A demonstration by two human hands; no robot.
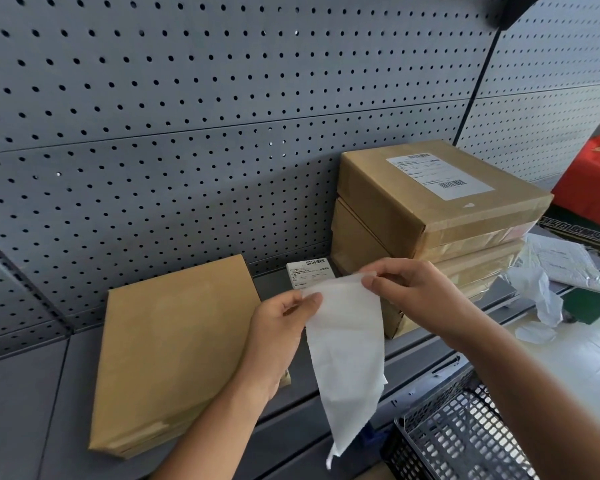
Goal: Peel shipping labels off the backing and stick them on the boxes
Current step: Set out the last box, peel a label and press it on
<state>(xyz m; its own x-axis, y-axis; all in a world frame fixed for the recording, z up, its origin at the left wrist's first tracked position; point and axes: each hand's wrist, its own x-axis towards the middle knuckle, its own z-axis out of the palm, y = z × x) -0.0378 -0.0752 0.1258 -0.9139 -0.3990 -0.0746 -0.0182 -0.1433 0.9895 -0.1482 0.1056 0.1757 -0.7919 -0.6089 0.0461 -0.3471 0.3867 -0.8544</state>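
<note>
Both hands hold a long white strip of label backing by its top edge above the shelf. My left hand pinches its upper left corner and my right hand pinches its upper right corner; the strip hangs down between them, its printed side hidden. A flat brown box with a bare top lies on the grey shelf to the left. On the right stands a stack of brown boxes; the top one carries a white shipping label. A loose printed label lies behind my hands.
A grey pegboard wall backs the shelf. Crumpled white backing scraps lie on the right beside a red box and a dark green one. A black mesh basket sits below the shelf edge at lower right.
</note>
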